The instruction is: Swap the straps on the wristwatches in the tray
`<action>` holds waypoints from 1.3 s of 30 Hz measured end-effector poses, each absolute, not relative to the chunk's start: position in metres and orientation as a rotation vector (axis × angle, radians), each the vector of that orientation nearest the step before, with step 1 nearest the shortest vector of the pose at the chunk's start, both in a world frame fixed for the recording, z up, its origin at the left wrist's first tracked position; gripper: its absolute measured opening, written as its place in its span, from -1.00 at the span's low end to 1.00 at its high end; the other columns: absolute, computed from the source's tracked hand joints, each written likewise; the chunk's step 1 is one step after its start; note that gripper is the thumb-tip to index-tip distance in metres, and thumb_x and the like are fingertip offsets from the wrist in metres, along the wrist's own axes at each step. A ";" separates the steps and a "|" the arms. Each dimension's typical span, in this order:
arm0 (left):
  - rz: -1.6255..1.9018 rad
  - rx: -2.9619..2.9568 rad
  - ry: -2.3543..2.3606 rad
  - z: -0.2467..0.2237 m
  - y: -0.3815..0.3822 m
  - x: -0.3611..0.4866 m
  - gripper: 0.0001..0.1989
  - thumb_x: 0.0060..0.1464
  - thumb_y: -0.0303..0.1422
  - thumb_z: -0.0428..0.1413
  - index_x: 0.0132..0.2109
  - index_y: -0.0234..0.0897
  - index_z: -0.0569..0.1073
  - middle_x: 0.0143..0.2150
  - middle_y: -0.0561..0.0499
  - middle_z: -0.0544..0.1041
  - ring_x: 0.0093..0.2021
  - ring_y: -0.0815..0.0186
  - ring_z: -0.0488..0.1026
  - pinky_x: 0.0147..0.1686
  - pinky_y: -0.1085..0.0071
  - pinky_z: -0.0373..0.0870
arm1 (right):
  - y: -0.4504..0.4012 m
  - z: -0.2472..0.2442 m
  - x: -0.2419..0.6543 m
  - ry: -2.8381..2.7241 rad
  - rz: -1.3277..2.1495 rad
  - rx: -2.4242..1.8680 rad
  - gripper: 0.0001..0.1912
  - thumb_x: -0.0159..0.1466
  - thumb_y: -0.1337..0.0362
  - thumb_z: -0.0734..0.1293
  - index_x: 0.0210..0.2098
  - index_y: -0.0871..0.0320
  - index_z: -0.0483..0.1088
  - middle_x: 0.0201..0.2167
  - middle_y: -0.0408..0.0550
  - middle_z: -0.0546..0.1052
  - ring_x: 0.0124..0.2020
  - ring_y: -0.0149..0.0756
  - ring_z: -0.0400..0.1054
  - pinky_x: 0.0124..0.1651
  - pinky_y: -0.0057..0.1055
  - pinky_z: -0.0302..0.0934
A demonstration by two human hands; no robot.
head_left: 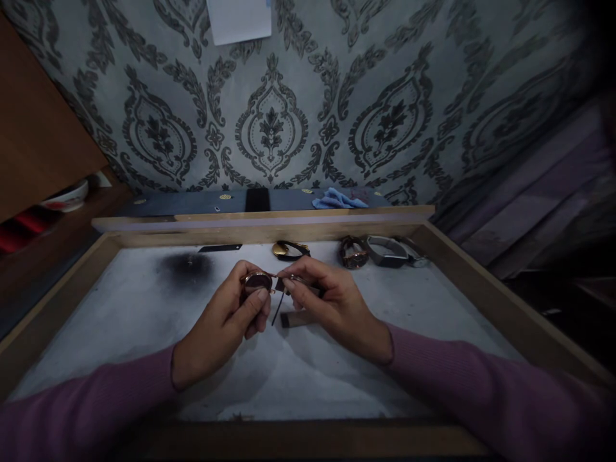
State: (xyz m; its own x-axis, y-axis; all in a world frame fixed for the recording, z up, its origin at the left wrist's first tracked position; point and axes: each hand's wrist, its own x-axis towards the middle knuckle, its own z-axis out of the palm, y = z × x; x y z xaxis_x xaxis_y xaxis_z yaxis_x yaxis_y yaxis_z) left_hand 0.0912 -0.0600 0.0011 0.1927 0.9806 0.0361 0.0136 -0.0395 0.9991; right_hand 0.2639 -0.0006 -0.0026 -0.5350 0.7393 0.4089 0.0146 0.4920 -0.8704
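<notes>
My left hand (245, 308) is closed around a round wristwatch case (257, 280) with a gold-coloured rim and a dark face, thumb across its lower edge. Close against its right side, my right hand (327, 295) pinches a short dark watch strap (280, 284) at the lug. A thin dark strip (278, 308) slants down between the hands; I cannot tell what it is attached to. Beneath my right hand lies a flat grey-brown piece (293, 319) with a dark end, partly hidden by the fingers.
The hands are over a white-bottomed wooden tray (110, 240) with raised sides. Along its back lie a dark blade (220, 248), a gold watch (291, 250), a brown watch (353, 252) and a grey watch (387, 251). Behind it are a black phone (257, 199) and blue cloth (339, 199).
</notes>
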 end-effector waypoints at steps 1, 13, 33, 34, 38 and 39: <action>1.086 1.340 1.060 0.001 -0.060 0.091 -0.86 0.27 -0.26 -0.02 -0.17 -0.24 0.23 -0.42 0.12 0.30 -0.50 0.46 0.25 -0.56 0.54 0.19 | -0.001 -0.003 0.264 -1.915 1.090 -0.627 -0.88 0.31 0.29 0.24 -0.29 0.19 0.37 -0.57 -0.23 0.32 -0.58 -0.50 0.18 -0.53 -0.56 0.08; 1.059 1.357 1.057 0.001 -0.060 0.091 -0.86 0.28 -0.25 -0.03 -0.16 -0.23 0.21 -0.42 0.13 0.30 -0.49 0.46 0.24 -0.55 0.53 0.19 | -0.001 0.000 0.265 -1.933 1.049 -0.634 -0.90 0.30 0.31 0.24 -0.29 0.20 0.37 -0.59 -0.24 0.31 -0.58 -0.51 0.16 -0.56 -0.57 0.03; 1.056 1.349 1.042 0.004 -0.061 0.093 -0.85 0.28 -0.25 -0.03 -0.18 -0.23 0.20 -0.42 0.14 0.29 -0.50 0.47 0.23 -0.55 0.54 0.17 | -0.002 -0.001 0.263 -1.904 1.104 -0.629 -0.90 0.30 0.32 0.24 -0.29 0.20 0.37 -0.59 -0.25 0.31 -0.59 -0.51 0.17 -0.55 -0.58 0.06; 1.056 1.347 1.040 0.003 -0.060 0.093 -0.85 0.28 -0.24 -0.03 -0.18 -0.23 0.20 -0.43 0.14 0.29 -0.50 0.47 0.22 -0.55 0.54 0.17 | -0.002 -0.001 0.263 -1.903 1.105 -0.638 -0.91 0.30 0.32 0.24 -0.29 0.20 0.37 -0.59 -0.24 0.31 -0.59 -0.51 0.17 -0.55 -0.58 0.07; 1.050 1.346 1.047 0.002 -0.060 0.092 -0.84 0.28 -0.24 -0.03 -0.18 -0.22 0.20 -0.43 0.14 0.28 -0.50 0.46 0.22 -0.55 0.53 0.17 | -0.002 -0.001 0.263 -1.903 1.107 -0.648 -0.91 0.29 0.32 0.24 -0.30 0.19 0.37 -0.59 -0.24 0.32 -0.59 -0.50 0.18 -0.54 -0.56 0.08; 1.048 1.346 1.048 0.002 -0.060 0.092 -0.85 0.28 -0.24 -0.03 -0.18 -0.23 0.21 -0.43 0.14 0.28 -0.50 0.46 0.22 -0.55 0.52 0.17 | -0.002 -0.001 0.263 -1.902 1.106 -0.639 -0.91 0.29 0.32 0.24 -0.30 0.20 0.37 -0.59 -0.24 0.31 -0.59 -0.50 0.17 -0.55 -0.56 0.08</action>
